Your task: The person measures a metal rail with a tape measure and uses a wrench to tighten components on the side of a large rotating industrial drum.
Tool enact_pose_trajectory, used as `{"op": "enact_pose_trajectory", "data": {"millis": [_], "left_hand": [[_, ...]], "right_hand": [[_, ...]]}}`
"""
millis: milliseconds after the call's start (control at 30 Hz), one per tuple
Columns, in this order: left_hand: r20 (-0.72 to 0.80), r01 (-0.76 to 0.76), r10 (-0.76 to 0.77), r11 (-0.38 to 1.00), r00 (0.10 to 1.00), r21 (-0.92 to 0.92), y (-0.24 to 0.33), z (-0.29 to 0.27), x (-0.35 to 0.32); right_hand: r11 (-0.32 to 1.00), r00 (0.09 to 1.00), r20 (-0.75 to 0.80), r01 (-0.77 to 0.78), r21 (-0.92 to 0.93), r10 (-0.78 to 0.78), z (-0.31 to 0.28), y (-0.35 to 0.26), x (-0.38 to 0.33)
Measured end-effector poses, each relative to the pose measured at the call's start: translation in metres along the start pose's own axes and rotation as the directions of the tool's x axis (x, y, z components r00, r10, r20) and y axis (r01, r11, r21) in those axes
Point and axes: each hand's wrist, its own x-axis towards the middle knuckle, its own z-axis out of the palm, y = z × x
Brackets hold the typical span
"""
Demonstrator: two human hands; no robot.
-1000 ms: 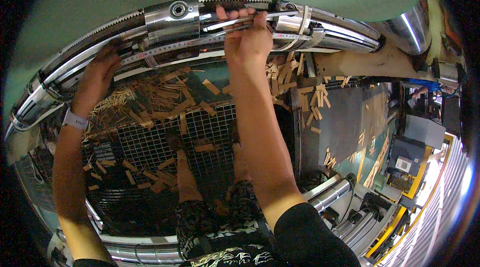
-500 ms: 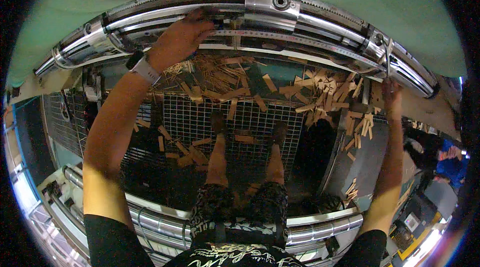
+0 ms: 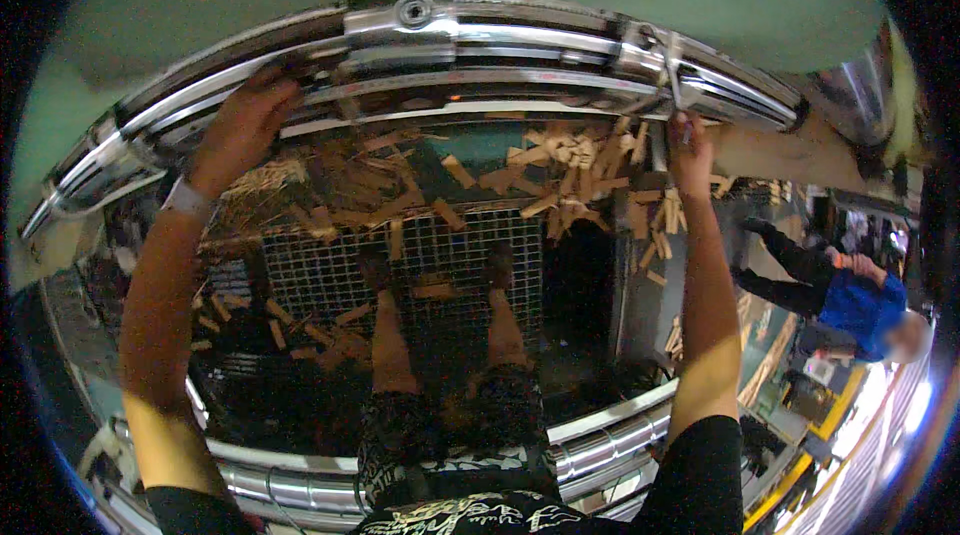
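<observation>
A long shiny metal shaft assembly (image 3: 500, 55) with collars and a toothed strip curves across the far side. My left hand (image 3: 240, 130) reaches to its underside, left of the round-bolted collar (image 3: 402, 45). The fingers there are curled, dark and blurred, and what they hold is hidden. A pale measuring tape (image 3: 565, 80) runs along the shaft between my hands. Below the right-hand collar (image 3: 640, 50), my right hand (image 3: 692, 155) is closed around the lower end of a slim silver bar-shaped tool (image 3: 673, 70), whose upper end meets the collar.
Loose cardboard scraps (image 3: 560, 160) lie in heaps below the shaft and on the metal grating (image 3: 440, 250) around my feet. Shiny rollers (image 3: 290, 485) stand close behind me. A person in blue (image 3: 860, 305) is off to the right, near a yellow-edged machine (image 3: 835, 405).
The view has swung right, so the shaft appears farther left and the person in blue shows more fully. Both hands keep about the same places along the shaft.
</observation>
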Motion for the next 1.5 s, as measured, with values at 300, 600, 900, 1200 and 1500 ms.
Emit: {"op": "enact_pose_trajectory", "data": {"millis": [300, 600, 900, 1200, 1500], "left_hand": [[-0.005, -0.045, 0.046, 0.996, 0.999, 0.083, -0.005, 0.007, 0.01], [0.014, 0.018, -0.02, 0.993, 1.0, 0.119, 0.014, -0.005, 0.012], [0.008, -0.019, 0.019, 0.999, 1.0, 0.036, 0.021, -0.014, 0.009], [0.083, -0.015, 0.017, 1.0, 0.996, -0.026, 0.005, -0.015, 0.009], [0.004, -0.059, 0.059, 0.998, 0.998, 0.001, -0.011, -0.01, -0.001]], "right_hand": [[0.931, 0.972, -0.121, -0.15, 0.334, 0.2, -0.029, 0.009, -0.013], [0.142, 0.919, 0.079, -0.144, 0.979, 0.386, 0.057, -0.12, -0.036], [-0.085, 0.849, 0.176, -0.154, 0.984, 0.499, 0.089, -0.167, -0.018], [-0.283, 0.875, 0.134, 0.004, 0.959, 0.464, 0.101, -0.198, 0.019], [-0.072, 0.899, 0.221, -0.21, 0.975, 0.379, 0.104, -0.171, 0.004]]}}
